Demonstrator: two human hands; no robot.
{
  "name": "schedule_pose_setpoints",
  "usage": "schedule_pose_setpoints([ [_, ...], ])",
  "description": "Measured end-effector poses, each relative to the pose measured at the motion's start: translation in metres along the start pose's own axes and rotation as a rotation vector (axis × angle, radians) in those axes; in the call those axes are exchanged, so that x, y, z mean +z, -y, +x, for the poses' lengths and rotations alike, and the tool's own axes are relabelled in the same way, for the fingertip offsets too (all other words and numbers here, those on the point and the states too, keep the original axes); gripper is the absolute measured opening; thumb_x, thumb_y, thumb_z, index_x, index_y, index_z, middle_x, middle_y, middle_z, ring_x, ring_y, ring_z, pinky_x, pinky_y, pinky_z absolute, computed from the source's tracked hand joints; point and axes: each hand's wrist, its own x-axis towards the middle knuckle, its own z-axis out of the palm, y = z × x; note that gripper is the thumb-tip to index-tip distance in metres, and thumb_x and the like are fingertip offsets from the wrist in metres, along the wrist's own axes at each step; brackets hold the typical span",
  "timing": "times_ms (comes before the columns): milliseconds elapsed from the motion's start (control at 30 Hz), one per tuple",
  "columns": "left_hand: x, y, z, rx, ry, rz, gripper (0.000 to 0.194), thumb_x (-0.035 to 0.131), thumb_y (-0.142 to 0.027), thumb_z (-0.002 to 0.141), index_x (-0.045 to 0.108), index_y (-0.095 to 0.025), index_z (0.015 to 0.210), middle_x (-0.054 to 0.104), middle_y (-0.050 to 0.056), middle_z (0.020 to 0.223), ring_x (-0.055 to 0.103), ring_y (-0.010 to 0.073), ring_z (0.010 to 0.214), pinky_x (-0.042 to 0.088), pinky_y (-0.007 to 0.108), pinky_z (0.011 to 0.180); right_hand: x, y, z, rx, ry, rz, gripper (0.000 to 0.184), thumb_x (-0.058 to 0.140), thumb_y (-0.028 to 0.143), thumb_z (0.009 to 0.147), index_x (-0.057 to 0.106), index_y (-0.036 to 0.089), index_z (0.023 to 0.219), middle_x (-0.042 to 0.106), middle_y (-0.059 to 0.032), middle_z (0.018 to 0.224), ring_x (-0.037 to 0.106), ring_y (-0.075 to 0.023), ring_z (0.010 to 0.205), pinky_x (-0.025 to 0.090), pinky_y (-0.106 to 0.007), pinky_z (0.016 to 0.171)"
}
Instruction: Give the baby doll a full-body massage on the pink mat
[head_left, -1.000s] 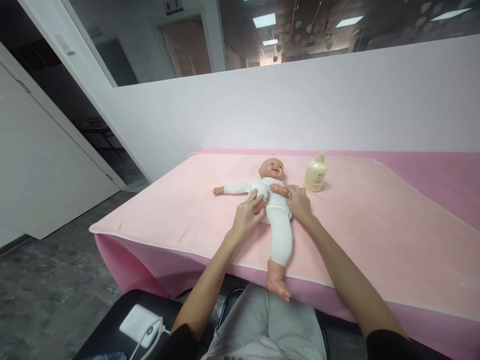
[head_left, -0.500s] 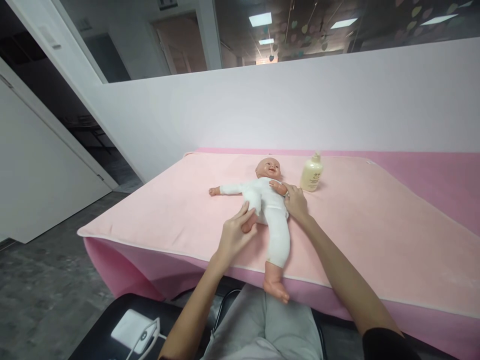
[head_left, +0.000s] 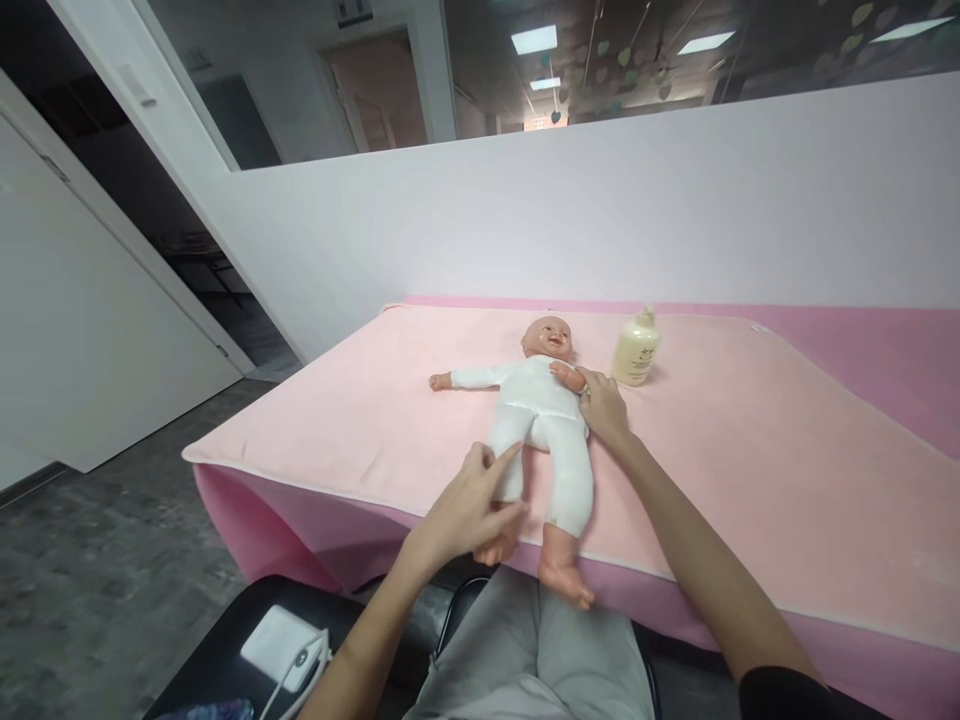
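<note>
A baby doll (head_left: 541, 395) with a white cloth body lies on its back on the pink blanket, head towards the wall. Both its legs stretch towards me, feet past the table's front edge. My left hand (head_left: 472, 500) is over the doll's leg on the left side, index finger and thumb stretched apart; its other fingers are partly hidden. The foot below shows partly behind the thumb. My right hand (head_left: 604, 405) grips the doll's bent arm near its hand, against the side of the chest. The doll's other arm extends out to the left.
A pale yellow pump bottle (head_left: 636, 348) stands right of the doll's head. The pink blanket (head_left: 750, 470) covers the table up to the white wall (head_left: 562, 220). At lower left, a black chair (head_left: 225, 640) holds a white device (head_left: 281, 645) with a cable.
The doll's leg on the left was bent up towards its belly in my left hand; now it lies straight. My left hand moved down towards me and its fingers spread. My right hand stays on the arm.
</note>
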Motion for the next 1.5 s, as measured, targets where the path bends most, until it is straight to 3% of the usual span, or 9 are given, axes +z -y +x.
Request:
schedule_pose_setpoints([
  [167,0.018,0.008,0.078,0.029,-0.179,0.221,0.060,0.049,-0.051,0.088,0.044,-0.024,0.140,0.045,0.015,0.130,0.041,0.0317,0.125,0.034,0.050,0.105,0.003,-0.003,0.000,-0.021,-0.009,-0.012,0.057,0.037,0.008,0.079,0.049,0.018,0.134,0.059,-0.0105,0.117,0.048,-0.0251,0.105,0.044,-0.037,0.090],
  [400,0.011,0.043,0.168,0.032,0.138,0.005,0.097,0.056,-0.060,0.079,0.014,-0.012,0.152,0.006,0.017,0.159,0.001,0.0291,0.149,0.001,0.053,0.118,0.012,-0.015,0.003,-0.018,-0.078,0.066,0.057,0.039,0.009,0.075,0.050,0.017,0.131,0.059,-0.0109,0.119,0.049,-0.0254,0.107,0.045,-0.040,0.093],
  [633,0.036,0.035,0.147,0.037,0.001,-0.057,0.089,0.051,-0.058,0.082,0.017,-0.014,0.152,0.008,0.015,0.158,0.002,0.0270,0.149,-0.003,0.054,0.118,0.017,-0.022,0.006,0.029,-0.163,0.246,0.058,0.039,0.012,0.072,0.049,0.016,0.129,0.058,-0.0131,0.118,0.051,-0.0255,0.109,0.044,-0.044,0.096],
  [833,0.046,0.033,0.128,0.122,-0.006,-0.263,0.068,0.047,-0.048,0.088,0.031,-0.021,0.148,0.017,0.008,0.158,0.007,0.0208,0.149,-0.006,0.048,0.119,0.023,-0.034,0.009,0.215,-0.246,0.459,0.043,0.048,0.035,0.077,0.047,0.017,0.116,0.060,-0.0137,0.109,0.057,-0.0250,0.095,0.047,-0.042,0.086],
  [1067,0.057,0.074,0.175,-0.390,-0.670,-0.715,0.046,0.048,-0.020,0.085,0.050,-0.012,0.130,0.040,0.015,0.147,0.036,0.0202,0.138,0.025,0.035,0.117,0.026,-0.041,0.015,0.287,-0.253,0.748,0.049,0.057,0.028,0.054,0.046,0.018,0.100,0.062,-0.0077,0.094,0.055,-0.0197,0.078,0.049,-0.038,0.077],
  [1200,0.050,0.085,0.200,-0.604,-1.068,-0.699,0.052,0.047,-0.009,0.078,0.043,-0.012,0.130,0.032,0.017,0.147,0.043,0.0180,0.132,0.031,0.029,0.113,0.025,-0.041,0.016,0.269,-0.222,0.786,0.051,0.059,0.029,0.054,0.051,0.017,0.102,0.063,-0.0093,0.100,0.055,-0.0204,0.082,0.048,-0.038,0.080],
  [1300,0.041,0.094,0.210,-0.759,-1.316,-0.883,0.049,0.046,-0.009,0.078,0.043,-0.013,0.126,0.042,0.017,0.135,0.055,0.0157,0.116,0.039,0.027,0.103,0.024,-0.039,0.015,0.217,-0.203,0.746,0.042,0.059,0.035,0.062,0.054,0.018,0.101,0.062,-0.0076,0.100,0.055,-0.0202,0.086,0.047,-0.036,0.080],
  [1400,0.030,0.108,0.215,-0.756,-1.356,-1.342,0.031,0.046,-0.012,0.079,0.049,-0.016,0.110,0.056,0.007,0.106,0.061,0.0117,0.094,0.048,0.023,0.085,0.023,-0.036,0.014,0.153,-0.187,0.647,0.032,0.052,0.043,0.074,0.058,0.019,0.093,0.061,-0.0052,0.092,0.053,-0.0191,0.086,0.045,-0.033,0.080],
  [1500,0.019,0.120,0.214,-0.663,-1.230,-1.620,0.008,0.048,-0.014,0.080,0.051,-0.015,0.087,0.052,-0.001,0.074,0.057,0.0069,0.067,0.048,0.017,0.067,0.021,-0.031,0.014,0.137,-0.180,0.578,0.035,0.048,0.045,0.077,0.060,0.018,0.096,0.061,-0.0056,0.091,0.051,-0.0192,0.084,0.044,-0.033,0.080],
])
